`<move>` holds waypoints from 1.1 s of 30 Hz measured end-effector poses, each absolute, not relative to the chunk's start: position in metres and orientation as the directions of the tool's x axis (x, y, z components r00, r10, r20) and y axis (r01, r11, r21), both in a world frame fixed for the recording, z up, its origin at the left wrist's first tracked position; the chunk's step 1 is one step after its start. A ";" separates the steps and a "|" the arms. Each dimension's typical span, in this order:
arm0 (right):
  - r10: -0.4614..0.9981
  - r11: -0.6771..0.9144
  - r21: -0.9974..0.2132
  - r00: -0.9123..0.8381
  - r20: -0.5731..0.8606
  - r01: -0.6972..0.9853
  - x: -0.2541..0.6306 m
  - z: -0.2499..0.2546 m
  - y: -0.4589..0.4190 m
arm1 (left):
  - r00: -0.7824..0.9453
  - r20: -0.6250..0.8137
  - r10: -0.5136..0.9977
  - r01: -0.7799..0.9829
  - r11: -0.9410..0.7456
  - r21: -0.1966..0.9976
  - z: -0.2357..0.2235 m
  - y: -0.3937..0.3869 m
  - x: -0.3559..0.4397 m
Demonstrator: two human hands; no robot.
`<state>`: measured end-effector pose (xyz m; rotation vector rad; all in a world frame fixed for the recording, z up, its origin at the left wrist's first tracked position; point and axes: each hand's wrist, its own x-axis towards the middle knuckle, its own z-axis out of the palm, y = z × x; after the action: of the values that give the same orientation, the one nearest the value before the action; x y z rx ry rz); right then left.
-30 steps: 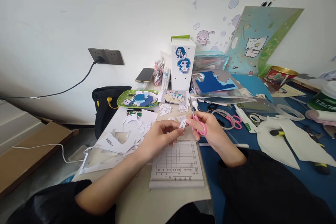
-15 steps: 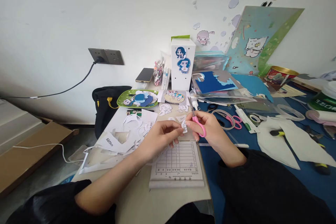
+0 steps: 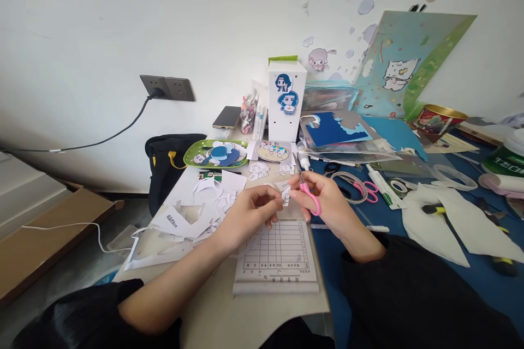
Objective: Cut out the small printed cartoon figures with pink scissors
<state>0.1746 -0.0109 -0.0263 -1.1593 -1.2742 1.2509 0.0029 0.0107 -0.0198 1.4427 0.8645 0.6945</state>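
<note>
While the left hand (image 3: 258,206) pinches a small paper cutout (image 3: 286,196) between thumb and fingers, the right hand (image 3: 322,194) holds pink-handled scissors (image 3: 304,188), blades directed away from the wearer. Left grip: closed on the left side of the cutout. Right grip: closed about the scissor handles, its thumb tip close to the right edge of the cutout — contact cannot be confirmed. The cutout is held above the tabletop (image 3: 216,316), just beyond a printed form (image 3: 278,253). Paper scraps (image 3: 194,224) lie to the left; farther back rests a green tray (image 3: 197,147) bearing cut pieces. A white-and-green tube (image 3: 383,188) lies at right.
</note>
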 end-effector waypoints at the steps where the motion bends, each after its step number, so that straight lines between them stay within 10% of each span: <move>1: 0.997 0.014 -1.000 -0.077 0.014 0.001 0.175 -0.026 -0.011 | 0.528 -0.082 0.845 0.094 0.038 0.995 -0.020 0.011 0.003; 33: 0.885 -0.009 -1.000 -0.465 -0.016 0.018 0.175 -0.018 -0.023 | 0.506 -0.020 0.863 -0.196 0.137 0.971 -0.009 0.014 -0.007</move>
<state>0.1750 -0.0231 -0.0175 -0.9609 -1.5627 1.5595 -0.0068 0.0137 -0.0087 1.1908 0.7026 0.8641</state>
